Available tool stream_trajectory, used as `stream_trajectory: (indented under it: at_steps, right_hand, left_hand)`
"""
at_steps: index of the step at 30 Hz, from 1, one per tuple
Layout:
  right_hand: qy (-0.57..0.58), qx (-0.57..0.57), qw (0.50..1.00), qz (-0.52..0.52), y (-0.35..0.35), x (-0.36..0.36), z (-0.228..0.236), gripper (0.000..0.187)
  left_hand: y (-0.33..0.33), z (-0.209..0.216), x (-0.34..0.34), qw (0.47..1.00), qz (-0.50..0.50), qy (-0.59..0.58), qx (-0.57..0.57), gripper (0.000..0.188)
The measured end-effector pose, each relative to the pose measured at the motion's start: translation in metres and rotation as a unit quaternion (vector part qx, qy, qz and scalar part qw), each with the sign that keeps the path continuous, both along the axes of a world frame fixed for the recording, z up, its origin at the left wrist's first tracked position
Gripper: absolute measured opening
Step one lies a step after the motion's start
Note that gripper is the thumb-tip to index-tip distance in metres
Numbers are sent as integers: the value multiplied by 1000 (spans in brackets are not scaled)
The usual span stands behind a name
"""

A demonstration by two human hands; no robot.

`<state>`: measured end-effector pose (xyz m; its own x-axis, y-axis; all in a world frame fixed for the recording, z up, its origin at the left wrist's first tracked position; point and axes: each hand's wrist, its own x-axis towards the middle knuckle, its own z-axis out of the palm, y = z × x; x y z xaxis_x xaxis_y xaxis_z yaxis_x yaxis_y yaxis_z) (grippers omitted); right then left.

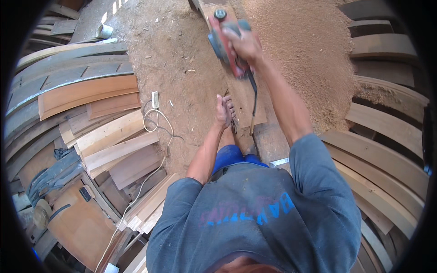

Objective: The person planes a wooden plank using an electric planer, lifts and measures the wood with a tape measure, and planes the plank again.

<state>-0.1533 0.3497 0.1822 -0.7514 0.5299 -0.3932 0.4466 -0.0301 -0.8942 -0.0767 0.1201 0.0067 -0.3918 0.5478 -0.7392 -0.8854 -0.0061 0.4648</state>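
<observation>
**Gripping a red and teal power planer (222, 44) over a long plank (243, 98)**

Nearest is the person's dark, short-sleeved shirt (259, 200), with blue shorts (230, 155) just past its hem. A wooden tabletop (272, 142) shows at the plank's near end. Just left of the plank, the left hand (224, 111) is raised with its fingers loosely curled; whether they hold anything cannot be told. The planer lies well beyond those fingers.

Farther out, the right hand (245, 44) has its fingers clamped on the planer's handle, the tool's body beneath and to the left of them. Both are blurred. A dark cord (255, 93) runs back from the planer along the plank. Sawdust (296, 59) is heaped to the right.

On the left, a white socket block (155, 99) on a pale cable (169, 132) lies near stacked boards (114, 132). Far off at upper left, a small whitish bucket (104, 31) sits tilted on the ground; its contents are too small to make out.
</observation>
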Motion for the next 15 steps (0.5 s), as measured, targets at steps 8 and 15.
stream_trajectory:
  at_steps: [8, 15]
  right_hand:
    - [56, 69, 994, 60, -130, 267, -16, 81]
    - [-3, -38, 999, -13, -148, 283, -1, 77]
  left_hand:
    - [-21, -35, -5, 994, -18, 45, 102, 90]
    - [-2, -13, 5, 997, 33, 64, 25, 89]
